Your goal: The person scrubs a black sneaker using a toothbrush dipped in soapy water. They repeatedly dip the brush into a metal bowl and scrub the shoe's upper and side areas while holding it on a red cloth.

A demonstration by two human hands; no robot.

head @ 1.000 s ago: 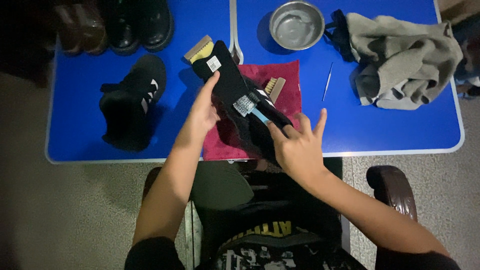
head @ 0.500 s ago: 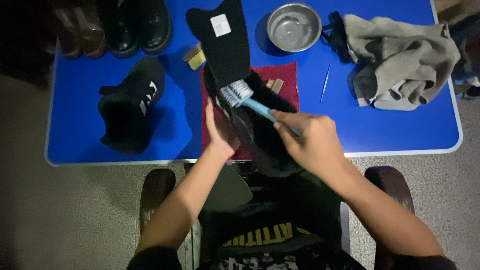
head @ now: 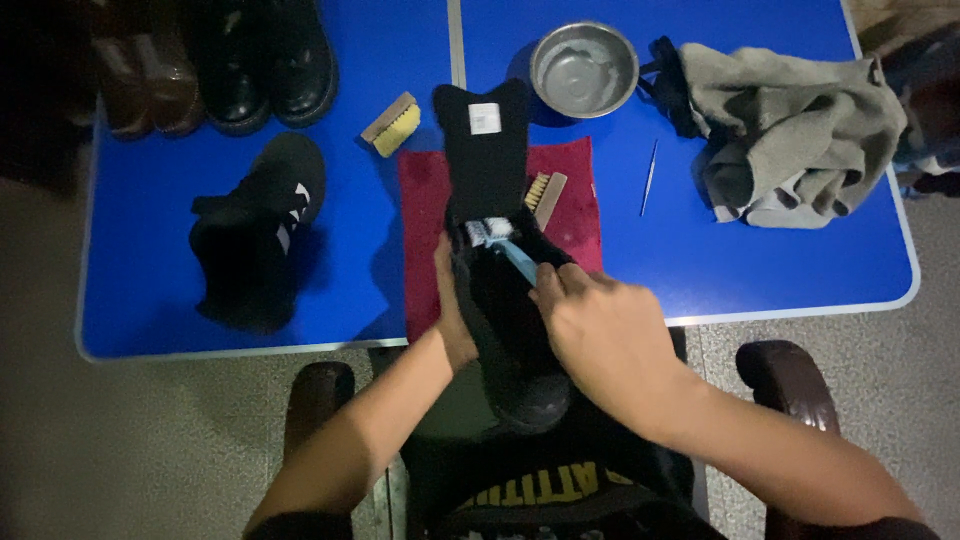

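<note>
The left hand (head: 452, 320) grips a black shoe (head: 505, 310) from its left side, fingers wrapped behind it and mostly hidden. The shoe is held above the worktop (head: 700, 250) edge, toe toward the person, its long tongue lifted up over a red cloth (head: 425, 230). The right hand (head: 605, 335) is closed around the blue handle of a toothbrush (head: 505, 245), just right of the shoe; the white bristles touch the shoe's opening. A wooden brush (head: 545, 195) lies on the cloth, another brush (head: 392, 124) beside it. A second black shoe (head: 255, 230) stands to the left, well apart. A steel bowl (head: 585, 68), a thin pick (head: 649, 176) and a grey rag (head: 790, 130) lie to the right
</note>
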